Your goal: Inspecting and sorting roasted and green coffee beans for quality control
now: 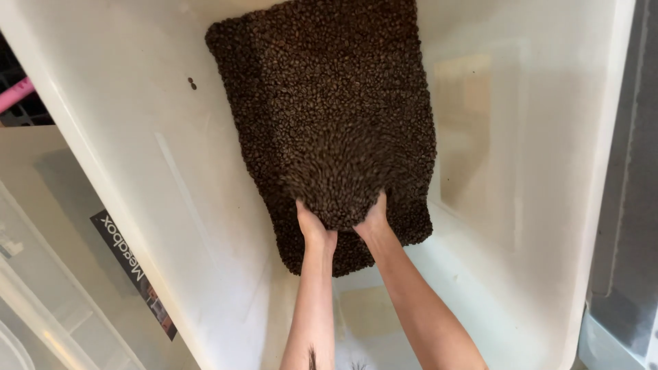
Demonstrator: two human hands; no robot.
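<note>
Both hands are sunk into a heap of coffee beans (pixel 329 103); left hand (pixel 314 229) and right hand (pixel 373 218) sit side by side w/ only wrists and heels of the palms showing. Fingers are buried, so can't tell if they're cupped, spread or closed on beans. The hands are close together, a mound of beans bulging up between and just above them, blurred.

Labels etc.: a dark rectangular label (pixel 133 270) w/ white lettering sits lower left, slanted, on the clear plastic lid or box (pixel 48 288) beside the tub. A pink strip (pixel 15 94) shows at the far left edge. Two stray beans (pixel 192 83) lie on the tub's inner wall, apart from the heap.

The beans fill the floor of a big white plastic tub (pixel 548 171), a dark brown rectangle running from top centre down to the hands. The hands enter at its near end.

Both forearms come up from the bottom edge, bare, nearly straight, converging toward the wrists.
</note>
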